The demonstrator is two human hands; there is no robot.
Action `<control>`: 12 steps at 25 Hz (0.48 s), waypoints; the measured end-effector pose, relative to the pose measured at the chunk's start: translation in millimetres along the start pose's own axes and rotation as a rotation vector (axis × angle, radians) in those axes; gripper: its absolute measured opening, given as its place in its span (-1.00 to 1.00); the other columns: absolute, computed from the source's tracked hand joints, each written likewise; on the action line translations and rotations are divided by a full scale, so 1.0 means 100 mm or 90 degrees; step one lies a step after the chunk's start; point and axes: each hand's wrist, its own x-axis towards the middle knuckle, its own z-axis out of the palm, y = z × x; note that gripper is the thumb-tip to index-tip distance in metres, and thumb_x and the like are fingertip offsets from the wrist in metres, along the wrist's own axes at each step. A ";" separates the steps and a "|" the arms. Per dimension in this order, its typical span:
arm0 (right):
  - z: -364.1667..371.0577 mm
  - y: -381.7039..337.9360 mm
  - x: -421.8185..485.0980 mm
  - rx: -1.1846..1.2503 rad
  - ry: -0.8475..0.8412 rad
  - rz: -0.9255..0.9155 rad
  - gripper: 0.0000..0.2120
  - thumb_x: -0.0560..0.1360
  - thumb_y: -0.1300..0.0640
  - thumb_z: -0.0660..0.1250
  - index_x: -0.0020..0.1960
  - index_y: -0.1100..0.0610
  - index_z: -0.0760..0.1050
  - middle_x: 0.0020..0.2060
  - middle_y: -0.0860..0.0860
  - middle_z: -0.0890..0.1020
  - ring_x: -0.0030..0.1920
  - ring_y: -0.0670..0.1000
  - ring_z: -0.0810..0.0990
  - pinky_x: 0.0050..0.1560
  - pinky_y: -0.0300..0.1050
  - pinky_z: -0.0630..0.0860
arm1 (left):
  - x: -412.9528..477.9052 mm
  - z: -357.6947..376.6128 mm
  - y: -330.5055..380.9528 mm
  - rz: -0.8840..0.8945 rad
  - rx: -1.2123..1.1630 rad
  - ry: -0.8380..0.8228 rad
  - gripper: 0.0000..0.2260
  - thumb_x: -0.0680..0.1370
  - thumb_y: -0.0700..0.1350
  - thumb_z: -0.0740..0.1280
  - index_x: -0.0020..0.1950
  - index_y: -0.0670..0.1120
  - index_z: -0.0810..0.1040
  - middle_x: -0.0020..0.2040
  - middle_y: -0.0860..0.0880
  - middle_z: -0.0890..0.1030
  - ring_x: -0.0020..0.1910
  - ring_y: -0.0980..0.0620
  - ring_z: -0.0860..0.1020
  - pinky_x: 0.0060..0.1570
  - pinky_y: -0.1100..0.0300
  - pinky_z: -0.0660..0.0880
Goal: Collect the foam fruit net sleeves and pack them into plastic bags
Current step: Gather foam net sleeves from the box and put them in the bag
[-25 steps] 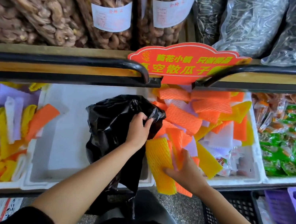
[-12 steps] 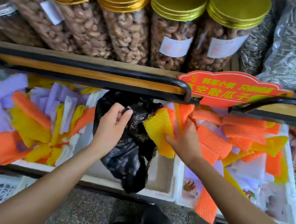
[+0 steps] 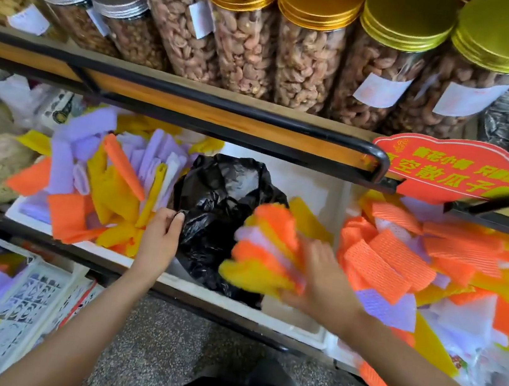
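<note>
Floor level: a grey speckled floor lies nearest. At lower left a white lattice plastic crate holds loose sleeves.
Left hand: the left hand pinches the near left rim of a crumpled black plastic bag between thumb and fingertips, holding its mouth up.
Right hand: the right hand holds a fanned bundle of orange, yellow and lilac foam net sleeves. The fingers lie across the top of it. Motion blur hides the thumb and how tightly the fingers close.
Task item position: the bundle is just right of the bag and overlaps its right edge. It lies between the two hands and is not yet inside.
Bag position: the bag stands in a white foam tray on the counter.
Step in hand: judged as loading, with a gathered handful being brought to the bag mouth.
Next move: it likely calls for the mouth to be held wider and the bundle pushed down past the rim. The fan is broad, so sleeves could slip out.
Remaining stock: a left pile of mixed foam sleeves and a right pile of mostly orange foam sleeves flank the tray. Much remains unpacked.
Far field: a black metal rail, a red price sign and clear jars of nuts with gold lids on the shelf.
</note>
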 end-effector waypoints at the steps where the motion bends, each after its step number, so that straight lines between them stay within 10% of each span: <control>1: 0.04 -0.14 -0.07 -0.018 -0.080 -0.054 -0.23 0.26 -0.20 0.30 0.35 0.13 0.18 0.07 0.11 0.48 0.09 0.03 0.36 0.06 -0.06 0.41 | 0.00 0.00 0.03 -0.020 -0.038 0.001 -0.71 0.64 -0.18 0.14 -0.29 -0.06 0.25 -0.32 -0.02 0.28 -0.32 0.07 0.29 -0.28 0.22 0.22; 6: 0.23 -0.20 0.01 -0.097 -0.315 0.115 -0.18 0.38 -0.15 0.39 0.47 0.08 0.08 0.32 0.06 0.32 0.33 0.09 0.30 0.19 -0.03 0.37 | 0.12 -0.03 0.11 -0.218 -0.359 0.007 -0.79 0.65 -0.05 0.14 -0.18 -0.02 0.39 -0.09 -0.09 0.47 0.01 -0.03 0.44 0.10 0.01 0.37; 12: -0.36 0.12 0.39 0.041 0.014 0.350 -0.21 0.31 0.01 0.46 0.40 0.24 0.20 0.20 0.22 0.42 0.25 0.26 0.40 0.12 0.02 0.37 | -0.08 -0.15 0.25 -0.095 -0.134 -0.055 -0.79 0.65 -0.07 0.14 -0.15 -0.10 0.39 -0.22 -0.02 0.38 -0.23 0.23 0.39 -0.14 0.33 0.29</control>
